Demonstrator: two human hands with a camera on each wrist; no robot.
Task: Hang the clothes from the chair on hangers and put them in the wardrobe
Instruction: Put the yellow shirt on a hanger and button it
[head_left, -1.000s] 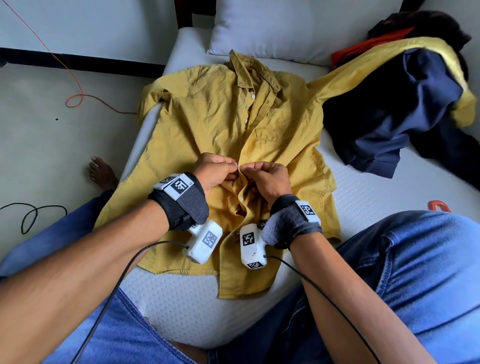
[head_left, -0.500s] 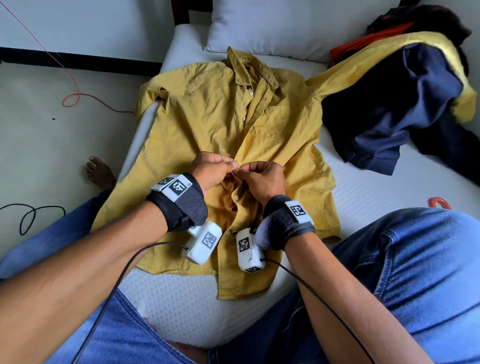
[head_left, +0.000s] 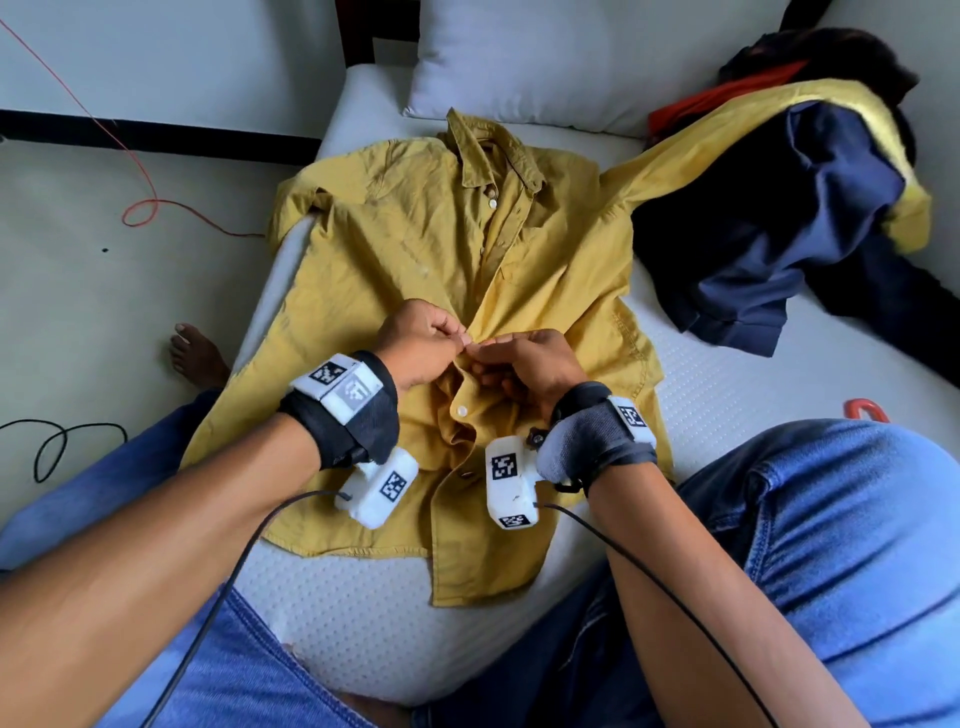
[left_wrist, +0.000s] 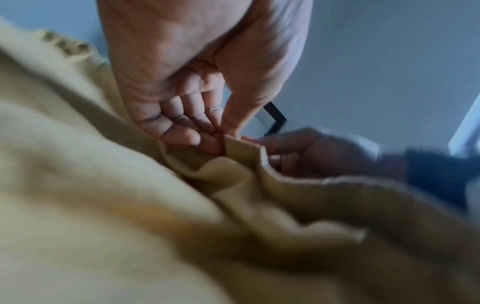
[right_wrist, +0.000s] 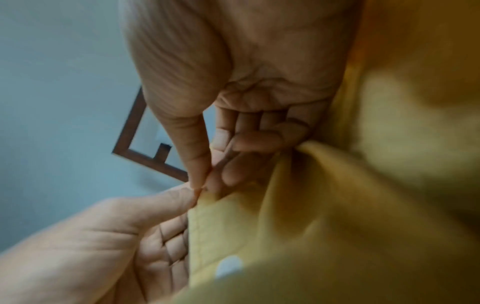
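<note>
A mustard yellow button shirt (head_left: 395, 249) lies face up on the white mattress (head_left: 727, 395), collar toward the pillow. Both hands meet at its front placket, halfway down. My left hand (head_left: 421, 340) pinches the placket edge between thumb and curled fingers (left_wrist: 207, 142). My right hand (head_left: 524, 358) pinches the other edge of the same shirt (right_wrist: 298, 216), thumb against fingertips (right_wrist: 200, 181). A white button (head_left: 461, 411) shows just below the hands. The fabric bunches up between my wrists.
A heap of clothes, navy (head_left: 769, 218), yellow and orange, lies at the right of the bed. A white pillow (head_left: 545, 52) sits at the head. A red hanger hook (head_left: 865, 408) peeks beside my right knee. Red cable (head_left: 140, 208) and black cable (head_left: 57, 441) lie on the floor at left.
Both hands have shifted slightly up the placket and closer together, fingertips now touching at the shirt's edge. The shirt itself has stayed in place.
</note>
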